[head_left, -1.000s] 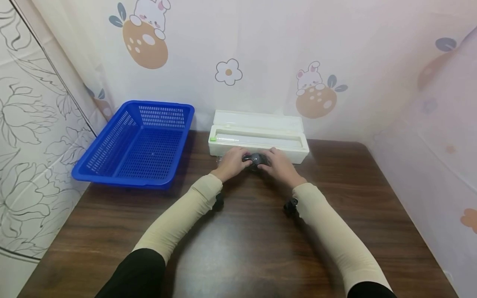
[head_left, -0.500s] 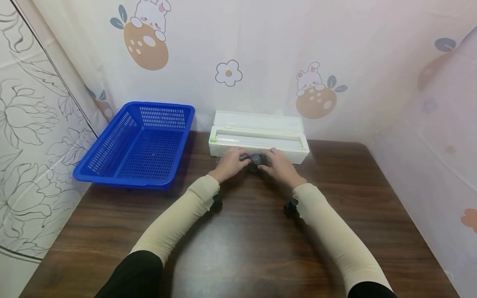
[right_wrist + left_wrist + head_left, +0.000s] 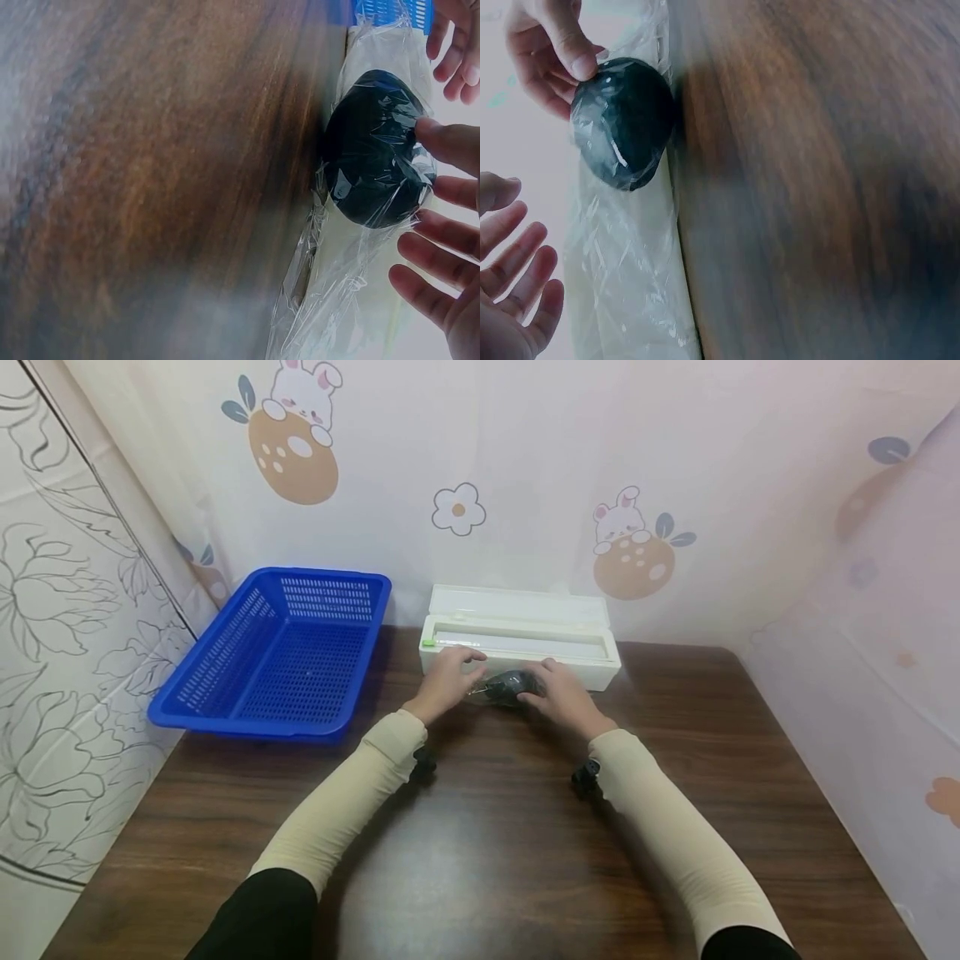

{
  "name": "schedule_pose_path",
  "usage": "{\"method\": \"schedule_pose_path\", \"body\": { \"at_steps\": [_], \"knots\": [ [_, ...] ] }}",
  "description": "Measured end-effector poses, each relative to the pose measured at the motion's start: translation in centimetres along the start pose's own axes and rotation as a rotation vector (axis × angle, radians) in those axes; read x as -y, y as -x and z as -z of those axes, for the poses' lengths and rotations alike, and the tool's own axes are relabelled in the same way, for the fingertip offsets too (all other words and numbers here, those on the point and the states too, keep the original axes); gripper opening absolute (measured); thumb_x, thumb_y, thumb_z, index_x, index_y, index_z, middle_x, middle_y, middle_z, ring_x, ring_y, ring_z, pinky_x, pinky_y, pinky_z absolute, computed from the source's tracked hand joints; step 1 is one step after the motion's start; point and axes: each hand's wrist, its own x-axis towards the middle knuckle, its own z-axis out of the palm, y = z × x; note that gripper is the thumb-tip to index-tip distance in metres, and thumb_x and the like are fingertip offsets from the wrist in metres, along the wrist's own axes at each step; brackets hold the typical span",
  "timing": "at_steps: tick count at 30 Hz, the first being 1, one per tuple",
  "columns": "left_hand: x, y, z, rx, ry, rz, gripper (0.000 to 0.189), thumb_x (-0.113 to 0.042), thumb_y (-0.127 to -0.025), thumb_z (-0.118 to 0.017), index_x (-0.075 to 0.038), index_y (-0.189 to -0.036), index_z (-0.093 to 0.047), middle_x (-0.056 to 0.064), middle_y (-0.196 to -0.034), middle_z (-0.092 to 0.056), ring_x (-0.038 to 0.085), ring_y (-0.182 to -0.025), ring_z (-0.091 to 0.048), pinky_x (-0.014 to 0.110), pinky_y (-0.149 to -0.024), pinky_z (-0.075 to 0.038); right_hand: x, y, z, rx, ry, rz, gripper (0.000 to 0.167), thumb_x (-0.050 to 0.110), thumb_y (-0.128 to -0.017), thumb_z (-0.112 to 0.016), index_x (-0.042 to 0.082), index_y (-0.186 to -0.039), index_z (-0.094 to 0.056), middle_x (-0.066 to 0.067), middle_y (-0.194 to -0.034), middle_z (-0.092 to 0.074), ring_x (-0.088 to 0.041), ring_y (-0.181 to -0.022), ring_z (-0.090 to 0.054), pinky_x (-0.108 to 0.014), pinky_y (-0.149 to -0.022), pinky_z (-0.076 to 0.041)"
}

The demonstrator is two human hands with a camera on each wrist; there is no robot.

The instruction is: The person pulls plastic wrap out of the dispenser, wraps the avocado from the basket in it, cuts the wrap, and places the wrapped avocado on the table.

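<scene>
A dark, egg-shaped avocado (image 3: 381, 150), wrapped in clear cling film (image 3: 622, 277), is in front of the white cling film dispenser (image 3: 525, 639). My right hand (image 3: 564, 695) holds the wrapped avocado, thumb and fingers at its right end. In the right wrist view, the thumb presses its side while the lower fingers are fairly straight. My left hand (image 3: 444, 681) is just left of it, apart, fingers spread and loosely bent, holding nothing. Loose film trails past both ends of the avocado. The dispenser's lid stands raised, and a green slider (image 3: 428, 642) is at its left end.
A blue perforated basket (image 3: 337, 722) stands on the left of the brown wooden table (image 3: 480, 852). A patterned curtain (image 3: 525, 460) hangs right behind the dispenser, with more cloth along both sides.
My left hand has let go of the wrapped avocado and moved left, revealing more of it. My right hand has stayed at its right end. The basket and dispenser have not moved.
</scene>
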Motion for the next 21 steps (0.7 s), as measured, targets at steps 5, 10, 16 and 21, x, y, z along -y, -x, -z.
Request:
{"method": "schedule_pose_path", "body": {
  "at_steps": [5,10,16,21],
  "knots": [
    [0.4,0.0,0.7,-0.046,0.027,0.008,0.024,-0.017,-0.091,-0.068,-0.003,-0.111,-0.071,0.013,-0.111,-0.072,0.028,-0.105,-0.065,0.039,-0.096,-0.05,0.2,0.0,0.1,0.002,-0.002,-0.002,0.05,0.029,-0.087,-0.074,0.009,-0.13,-0.059,-0.014,-0.108,-0.062,-0.027,-0.093,-0.058,-0.043,-0.083,-0.051],
    [0.9,0.1,1.0,-0.095,0.044,0.01,0.024,-0.017,-0.09,-0.068,-0.002,-0.109,-0.072,0.014,-0.11,-0.072,0.029,-0.105,-0.066,0.04,-0.095,-0.051,0.2,0.0,0.0,0.007,-0.005,-0.001,0.049,0.029,-0.087,-0.074,0.009,-0.129,-0.06,-0.014,-0.107,-0.062,-0.027,-0.091,-0.058,-0.043,-0.082,-0.05],
    [1.4,0.3,1.3,-0.134,0.031,0.03,0.025,-0.018,-0.088,-0.07,-0.005,-0.109,-0.072,0.013,-0.11,-0.073,0.028,-0.104,-0.065,0.041,-0.093,-0.051,0.2,0.0,0.1,0.016,-0.003,-0.001,0.05,0.03,-0.087,-0.073,0.009,-0.13,-0.059,-0.014,-0.108,-0.062,-0.027,-0.092,-0.058,-0.043,-0.082,-0.05],
    [1.6,0.4,1.6,-0.153,0.022,0.035,0.026,-0.02,-0.087,-0.071,-0.006,-0.109,-0.073,0.013,-0.11,-0.072,0.03,-0.104,-0.065,0.042,-0.093,-0.051,0.2,0.0,0.2,0.018,-0.013,-0.008,0.049,0.03,-0.088,-0.073,0.009,-0.131,-0.059,-0.013,-0.106,-0.061,-0.026,-0.091,-0.057,-0.043,-0.081,-0.05]
  ]
}}
